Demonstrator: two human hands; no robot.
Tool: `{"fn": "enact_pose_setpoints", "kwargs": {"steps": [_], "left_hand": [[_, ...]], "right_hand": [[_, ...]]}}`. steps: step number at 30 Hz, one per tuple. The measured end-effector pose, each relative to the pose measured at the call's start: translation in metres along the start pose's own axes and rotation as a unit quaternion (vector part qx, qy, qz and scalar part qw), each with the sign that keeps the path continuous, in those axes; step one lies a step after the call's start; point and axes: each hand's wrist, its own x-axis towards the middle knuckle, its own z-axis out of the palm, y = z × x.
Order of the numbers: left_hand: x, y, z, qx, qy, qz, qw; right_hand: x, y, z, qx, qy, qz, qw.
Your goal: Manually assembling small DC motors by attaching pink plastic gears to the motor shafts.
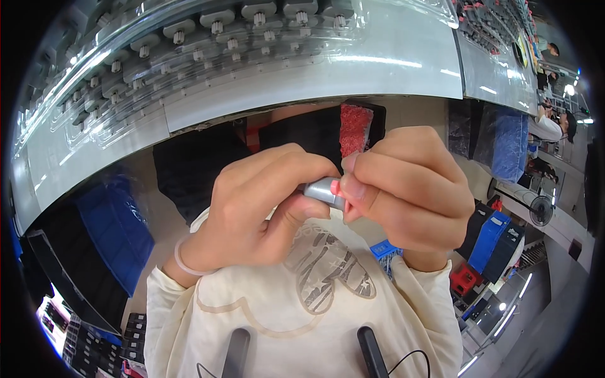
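In front of my chest, my left hand [261,195] grips a small grey, rounded part [322,191] between thumb and fingers. A pink piece [336,187] sits at its right end. My right hand [409,189] is closed on the pink piece, pinching it with thumb and fingertips against the grey part. Fingers cover much of both, so how they join cannot be made out. Both hands are held up on the near side of the work table.
Beyond my hands runs a white table [391,69] with clear plastic trays [208,57] of grey, knobbed parts. Pink parts [495,28] lie at the far right. Below the table's edge hangs a red patterned bag [356,129]. Blue-and-black bins [116,233] stand left.
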Motion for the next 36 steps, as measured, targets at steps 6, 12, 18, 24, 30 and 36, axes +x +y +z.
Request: {"fn": "enact_pose_setpoints", "kwargs": {"steps": [6, 12, 18, 24, 30, 36], "left_hand": [[0.000, 0.002, 0.002, 0.012, 0.035, 0.005, 0.999], [0.006, 0.007, -0.001, -0.080, 0.040, 0.040, 0.995], [-0.001, 0.008, -0.016, -0.153, 0.042, -0.026, 0.987], [-0.012, 0.007, -0.037, -0.205, -0.029, -0.003, 0.978], [-0.023, 0.020, -0.051, -0.414, 0.005, -0.051, 0.909], [-0.033, 0.006, -0.069, -0.336, 0.008, -0.078, 0.938]], "right_hand": [[0.007, 0.008, 0.006, 0.036, 0.008, -0.053, 0.998], [0.012, 0.009, 0.012, 0.128, 0.066, -0.014, 0.990], [0.033, -0.001, 0.007, 0.229, 0.020, 0.152, 0.961], [0.077, -0.019, -0.009, 0.045, -0.110, 0.015, 0.993], [0.138, -0.034, -0.011, 0.076, -0.174, -0.106, 0.976], [0.237, 0.013, 0.012, 0.154, -0.156, -0.070, 0.973]]}}
